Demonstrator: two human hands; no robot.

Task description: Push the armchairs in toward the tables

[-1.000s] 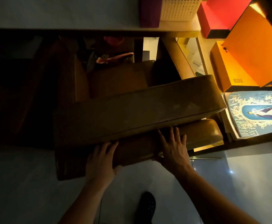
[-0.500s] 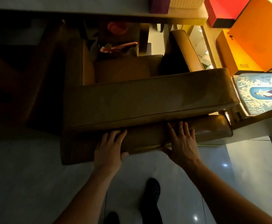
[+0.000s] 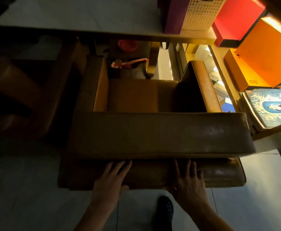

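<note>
A brown leather armchair (image 3: 153,130) fills the middle of the head view, its back toward me and its seat facing a pale-topped table (image 3: 79,15). The seat front reaches about the table's near edge. My left hand (image 3: 110,179) lies flat, fingers spread, on the lower back panel of the chair. My right hand (image 3: 189,179) presses flat on the same panel further right. Neither hand closes around anything. A second armchair (image 3: 28,90) stands in deep shadow to the left.
On the table's right end stand a purple box (image 3: 173,15) and a white perforated basket (image 3: 203,12). Red and orange boxes (image 3: 261,52) and a blue picture (image 3: 274,107) lie on a low shelf at right. Clutter sits under the table. My dark shoe (image 3: 165,209) is on pale floor tiles.
The armchair has turned from a slant to square with the table and sits nearer to it. Both hands stayed flat on its back and followed it. My foot stepped forward.
</note>
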